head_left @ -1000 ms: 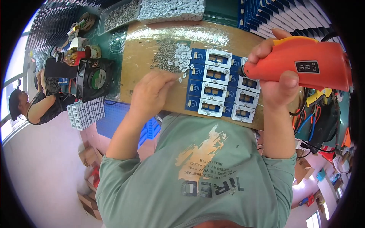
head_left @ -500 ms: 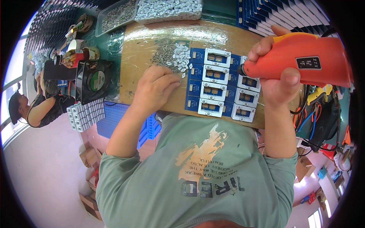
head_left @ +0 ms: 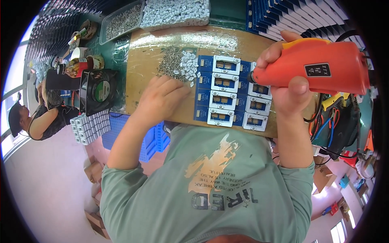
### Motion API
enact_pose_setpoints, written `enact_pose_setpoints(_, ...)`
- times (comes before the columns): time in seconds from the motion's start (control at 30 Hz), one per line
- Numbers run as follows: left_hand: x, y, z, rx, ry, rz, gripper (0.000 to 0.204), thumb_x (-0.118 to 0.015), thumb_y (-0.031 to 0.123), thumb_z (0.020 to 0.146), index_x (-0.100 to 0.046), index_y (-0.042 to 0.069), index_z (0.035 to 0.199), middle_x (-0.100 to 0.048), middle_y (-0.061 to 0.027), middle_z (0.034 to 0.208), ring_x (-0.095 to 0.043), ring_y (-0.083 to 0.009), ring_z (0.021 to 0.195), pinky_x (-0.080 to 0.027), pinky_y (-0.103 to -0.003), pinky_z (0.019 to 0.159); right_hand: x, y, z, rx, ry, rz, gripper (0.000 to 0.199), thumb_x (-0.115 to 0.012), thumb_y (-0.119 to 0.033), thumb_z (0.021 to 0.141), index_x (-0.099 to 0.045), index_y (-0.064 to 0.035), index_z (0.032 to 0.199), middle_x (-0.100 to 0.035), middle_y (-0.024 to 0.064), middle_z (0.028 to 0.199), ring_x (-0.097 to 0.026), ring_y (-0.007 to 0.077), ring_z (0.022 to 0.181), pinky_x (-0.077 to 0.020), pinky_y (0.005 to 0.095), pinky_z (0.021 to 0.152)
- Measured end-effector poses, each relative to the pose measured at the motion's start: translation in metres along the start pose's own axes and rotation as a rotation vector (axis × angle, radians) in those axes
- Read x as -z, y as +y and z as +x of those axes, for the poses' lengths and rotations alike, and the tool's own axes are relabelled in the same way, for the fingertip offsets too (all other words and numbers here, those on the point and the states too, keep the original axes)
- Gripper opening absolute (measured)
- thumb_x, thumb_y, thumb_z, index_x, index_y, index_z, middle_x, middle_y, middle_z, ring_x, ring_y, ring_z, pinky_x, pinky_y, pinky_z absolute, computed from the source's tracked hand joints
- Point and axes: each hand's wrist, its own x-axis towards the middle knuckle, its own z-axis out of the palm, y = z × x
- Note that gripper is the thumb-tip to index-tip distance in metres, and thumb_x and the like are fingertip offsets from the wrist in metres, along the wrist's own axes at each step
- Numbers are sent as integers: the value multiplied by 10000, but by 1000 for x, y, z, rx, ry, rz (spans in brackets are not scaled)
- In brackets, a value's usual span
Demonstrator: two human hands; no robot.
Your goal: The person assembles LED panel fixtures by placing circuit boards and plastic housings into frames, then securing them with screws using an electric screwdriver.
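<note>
Brown cardboard covers the work table. On it lie blue boards with white parts. The right hand grips an orange power screwdriver tight, its tip over the boards. The left hand rests palm down, fingers curled at a pile of small screws, touching it.

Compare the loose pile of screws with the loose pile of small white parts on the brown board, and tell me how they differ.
The screws are dull grey metal and thin; the white parts are plastic-looking and blocky. The screws lie to the left, the white parts to the right, next to the blue boards. The screw pile spreads wider. Both lie loose just beyond the left hand, while the right hand holds the orange power screwdriver.
</note>
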Motion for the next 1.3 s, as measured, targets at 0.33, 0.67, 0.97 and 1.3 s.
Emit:
enact_pose_setpoints(0.33, 5, 1, 25, 63, 39, -90, 197, -743, 85, 762, -701, 92, 955, -642, -64, 1009, -613, -287, 931, -486, -403, 804, -3, -7, 6, -82, -25, -46, 1055, -796, -703, 691, -461, 63, 1335, -631, 96, 893, -643, 199, 773, -544, 324, 682)
enact_pose_setpoints(0.67, -31, 9, 99, 184, 186, -180, 122, -708, 107, 776, -659, 47, 870, -659, -131, 848, -634, -344, 867, -511, -447, 790, -27, 3, 43, -74, -185, 50, 1046, -707, -779, 712, -464, 21, 1340, -611, 112, 967, -628, 241, 825, -539, 370, 736)
enact_pose_setpoints(0.97, -39, 9, 104, 228, 221, -136, 96, -653, 107, 732, -611, 27, 767, -620, -146, 741, -622, -368, 761, -492, -478, 740, -45, 12, 51, -118, -214, 57, 1055, -784, -729, 679, -479, 41, 1333, -624, 103, 933, -646, 219, 805, -538, 342, 729)
enact_pose_setpoints(1.3, -38, 6, 101, 229, 220, -169, 142, -659, 113, 714, -615, 22, 813, -632, -155, 791, -624, -369, 804, -489, -475, 771, -57, 12, 50, -79, -187, 73, 1042, -779, -717, 695, -468, 38, 1343, -623, 103, 939, -646, 219, 814, -535, 345, 735)
